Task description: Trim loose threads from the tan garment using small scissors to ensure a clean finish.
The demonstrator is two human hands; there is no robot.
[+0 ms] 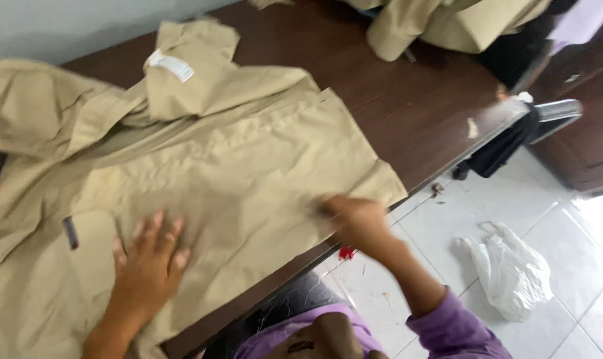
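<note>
The left hand [148,262] is lying open and flat on the tan shirt [235,166] spread over the bench [407,100]. The right hand [354,219], at 3 o'clock from it, is blurred, gripping the shirt's edge.

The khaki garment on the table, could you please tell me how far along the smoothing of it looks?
Done: the khaki garment lies spread over the dark wooden table, its near panel mostly flat. In hand: the left hand presses flat on the cloth while the right hand, blurred, works at the panel's edge. Left: the far part near the white label is bunched and creased, and more khaki cloth waits behind.
</note>
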